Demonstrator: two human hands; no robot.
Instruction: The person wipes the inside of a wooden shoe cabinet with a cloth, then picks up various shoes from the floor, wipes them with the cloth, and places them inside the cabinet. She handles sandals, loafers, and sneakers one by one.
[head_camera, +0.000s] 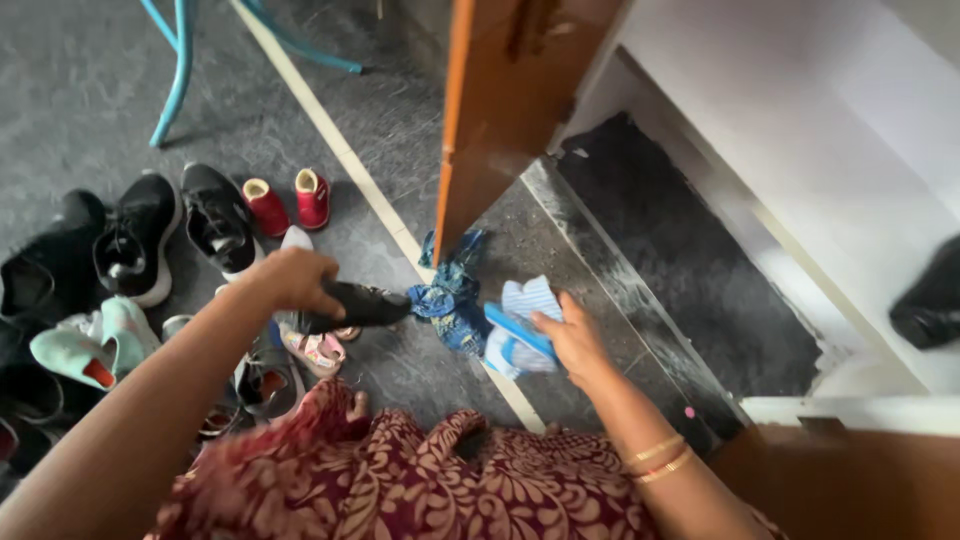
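My left hand (295, 280) grips a black shoe (360, 305) by its heel end and holds it above the floor, toe pointing right. My right hand (572, 340) holds a small blue and white striped shoe (520, 335) near the foot of the orange door (500, 110). Between the two hands a crumpled blue cloth (450, 295) lies on the floor against the door's lower edge.
A heap of shoes lies at left: black sneakers (140, 235), small red boots (290, 200), a mint shoe (90, 345), a pink sandal (315, 350). Blue chair legs (180, 70) stand at the back. A white step (800, 150) and dark mat (690, 250) are right.
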